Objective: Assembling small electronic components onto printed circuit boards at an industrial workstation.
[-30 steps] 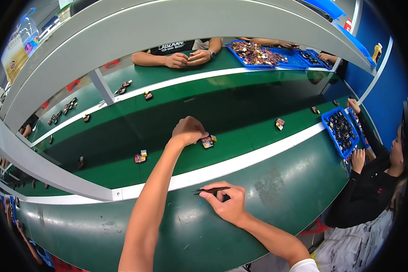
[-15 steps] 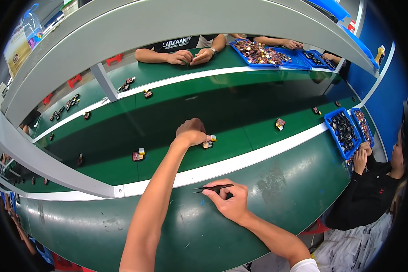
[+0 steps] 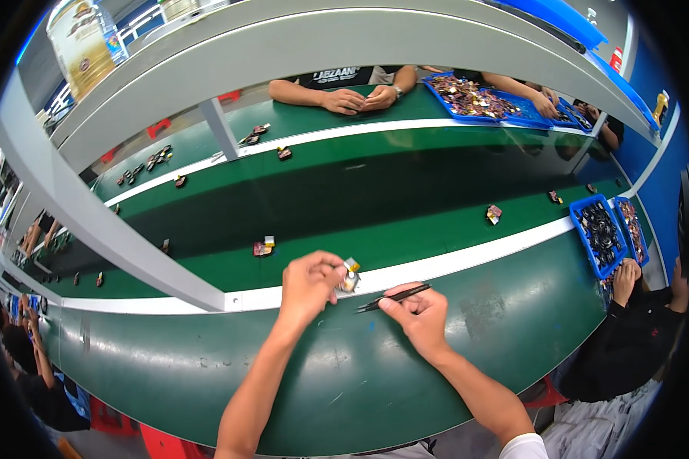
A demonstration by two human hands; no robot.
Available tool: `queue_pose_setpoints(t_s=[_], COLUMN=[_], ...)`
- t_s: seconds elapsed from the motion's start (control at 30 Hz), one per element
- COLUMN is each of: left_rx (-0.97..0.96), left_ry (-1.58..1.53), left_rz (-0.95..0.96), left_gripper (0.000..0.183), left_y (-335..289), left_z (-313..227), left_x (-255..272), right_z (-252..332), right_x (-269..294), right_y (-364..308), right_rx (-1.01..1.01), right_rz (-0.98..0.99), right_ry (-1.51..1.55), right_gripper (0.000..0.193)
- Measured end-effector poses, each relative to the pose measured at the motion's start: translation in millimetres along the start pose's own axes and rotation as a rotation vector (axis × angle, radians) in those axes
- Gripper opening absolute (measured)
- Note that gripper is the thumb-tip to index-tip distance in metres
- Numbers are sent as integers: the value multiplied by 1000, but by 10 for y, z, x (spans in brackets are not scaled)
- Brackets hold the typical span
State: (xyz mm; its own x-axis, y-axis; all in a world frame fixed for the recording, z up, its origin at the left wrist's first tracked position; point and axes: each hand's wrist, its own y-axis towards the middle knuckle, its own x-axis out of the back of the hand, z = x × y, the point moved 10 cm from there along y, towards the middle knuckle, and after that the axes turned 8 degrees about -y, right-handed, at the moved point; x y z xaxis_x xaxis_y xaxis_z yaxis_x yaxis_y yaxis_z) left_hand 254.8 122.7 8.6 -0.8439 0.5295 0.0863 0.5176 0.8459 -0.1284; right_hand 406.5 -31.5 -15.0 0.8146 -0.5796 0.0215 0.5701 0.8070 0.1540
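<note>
Between the thumb and fingers of my left hand (image 3: 308, 284) is a small electronic part (image 3: 350, 277) with a yellow-and-silver piece on it. It is held over the white rail (image 3: 406, 271) at the near edge of the green belt (image 3: 406, 229). Just to its right, my right hand (image 3: 421, 315) grips black tweezers (image 3: 394, 297), their tips pointing left, a little apart, toward the part. Both hands are above the dark green worktop (image 3: 344, 382). Another such part (image 3: 264, 246) lies on the belt beyond my left hand.
Farther right on the belt sits one more part (image 3: 494, 214). Blue trays (image 3: 599, 269) of black pieces and small parts stand at the right beside a seated person. Across the belt, people work by a heaped blue tray (image 3: 455, 115). A grey frame post (image 3: 115, 206) slants down at the left.
My left hand has lifted a part off the belt and drawn it back toward me. My right hand with the tweezers has moved up and right, closer to it. The view has shifted.
</note>
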Motion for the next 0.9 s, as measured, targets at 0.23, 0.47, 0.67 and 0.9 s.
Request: queue_pose_setpoints(t_s=[0.23, 0.47, 0.67, 0.9], left_rx=[-35, -188, -246, -303], left_ry=[-187, -223, -113, -36], left_rz=[-153, -219, -200, -207], left_gripper=[12, 9, 11, 12], left_y=[-826, -975, -1016, -1032], left_z=[276, 313, 313, 217], left_x=[179, 231, 185, 166], right_z=[50, 180, 137, 93], right_x=[-116, -294, -324, -340], right_y=[-79, -206, -208, -204], right_rx=[-195, 65, 12, -32], right_rz=[112, 187, 184, 224], right_ry=[227, -66, -68, -58], right_gripper=[11, 11, 11, 11])
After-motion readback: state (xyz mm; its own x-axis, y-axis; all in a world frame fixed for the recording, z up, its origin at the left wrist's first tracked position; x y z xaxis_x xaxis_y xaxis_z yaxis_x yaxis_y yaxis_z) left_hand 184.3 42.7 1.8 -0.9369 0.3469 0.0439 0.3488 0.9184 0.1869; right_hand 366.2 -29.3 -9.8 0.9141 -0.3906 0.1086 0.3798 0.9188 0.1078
